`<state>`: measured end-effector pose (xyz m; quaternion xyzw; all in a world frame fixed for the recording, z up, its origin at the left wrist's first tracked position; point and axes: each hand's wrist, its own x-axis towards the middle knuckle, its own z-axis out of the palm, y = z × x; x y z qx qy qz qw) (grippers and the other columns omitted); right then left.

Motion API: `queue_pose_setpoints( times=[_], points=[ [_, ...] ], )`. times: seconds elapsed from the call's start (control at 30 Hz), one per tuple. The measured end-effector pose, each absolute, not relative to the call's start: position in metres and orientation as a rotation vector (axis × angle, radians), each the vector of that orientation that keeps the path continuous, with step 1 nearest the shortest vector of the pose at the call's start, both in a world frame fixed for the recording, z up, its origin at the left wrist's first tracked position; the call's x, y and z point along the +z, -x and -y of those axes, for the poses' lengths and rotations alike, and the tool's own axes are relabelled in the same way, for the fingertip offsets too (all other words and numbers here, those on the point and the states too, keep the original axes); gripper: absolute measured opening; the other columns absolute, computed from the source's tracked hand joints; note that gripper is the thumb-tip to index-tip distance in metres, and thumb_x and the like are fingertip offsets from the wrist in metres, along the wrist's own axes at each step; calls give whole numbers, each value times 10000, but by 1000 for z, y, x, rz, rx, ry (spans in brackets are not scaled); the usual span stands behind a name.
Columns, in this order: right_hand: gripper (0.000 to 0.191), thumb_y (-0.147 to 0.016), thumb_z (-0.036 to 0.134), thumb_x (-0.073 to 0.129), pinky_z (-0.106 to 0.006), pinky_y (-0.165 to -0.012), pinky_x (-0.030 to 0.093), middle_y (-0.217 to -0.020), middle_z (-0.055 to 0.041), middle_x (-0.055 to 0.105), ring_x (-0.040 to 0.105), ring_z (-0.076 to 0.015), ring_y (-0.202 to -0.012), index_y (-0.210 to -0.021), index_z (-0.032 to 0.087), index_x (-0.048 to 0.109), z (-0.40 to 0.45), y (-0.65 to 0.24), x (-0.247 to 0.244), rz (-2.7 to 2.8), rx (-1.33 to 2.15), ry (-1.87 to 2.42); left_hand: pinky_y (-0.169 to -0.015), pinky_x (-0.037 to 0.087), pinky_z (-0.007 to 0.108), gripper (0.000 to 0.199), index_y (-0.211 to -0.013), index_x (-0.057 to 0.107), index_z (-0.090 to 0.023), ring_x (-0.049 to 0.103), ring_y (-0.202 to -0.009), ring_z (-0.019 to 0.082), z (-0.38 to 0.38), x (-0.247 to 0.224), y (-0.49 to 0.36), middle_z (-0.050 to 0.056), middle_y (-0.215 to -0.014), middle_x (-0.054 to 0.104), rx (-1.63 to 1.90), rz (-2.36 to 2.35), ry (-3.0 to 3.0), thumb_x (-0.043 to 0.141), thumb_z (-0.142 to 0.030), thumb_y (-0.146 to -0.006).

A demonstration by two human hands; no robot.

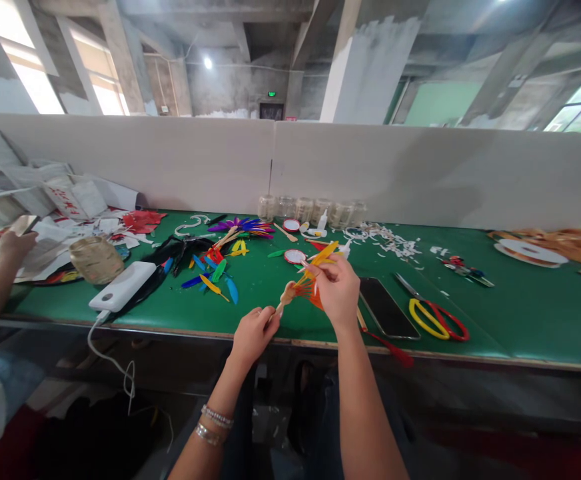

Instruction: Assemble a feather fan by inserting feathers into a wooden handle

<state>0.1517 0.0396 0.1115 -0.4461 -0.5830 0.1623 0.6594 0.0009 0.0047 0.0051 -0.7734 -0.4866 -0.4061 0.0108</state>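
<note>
Between my hands is a small feather fan with a wooden handle (286, 297) and orange and yellow feathers (324, 255) spreading from its top. The handle's lower end is gripped in the fingers of my left hand (255, 335), low over the table's front edge. My right hand (339, 288) is closed at the yellow feathers, thumb and fingers pinched together. A white piece (344, 249) shows behind its fingers; I cannot make out whether it is held. Loose blue, green and yellow feathers (218, 271) lie left of the fan.
Right of my hands lie a black phone (388, 308) and scissors (438, 319) with yellow and red handles. Glass jars (304, 209) line the back near a white glue bottle (322, 221). A white power bank (122, 287) sits left, near another person's hand (16, 245).
</note>
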Motion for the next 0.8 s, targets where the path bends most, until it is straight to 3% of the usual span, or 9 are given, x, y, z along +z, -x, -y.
queue_pose_setpoints(
  times=[0.8],
  points=[
    [303, -696, 325, 644, -286, -574, 505, -704, -46, 682, 618, -157, -572, -938, 153, 581, -41, -154, 106, 1384, 221, 1068, -542, 325, 206, 258, -719, 515, -187, 454, -554, 95, -3, 6, -1, -20, -563, 466, -1302, 1508, 2399, 362, -310, -886]
  ],
)
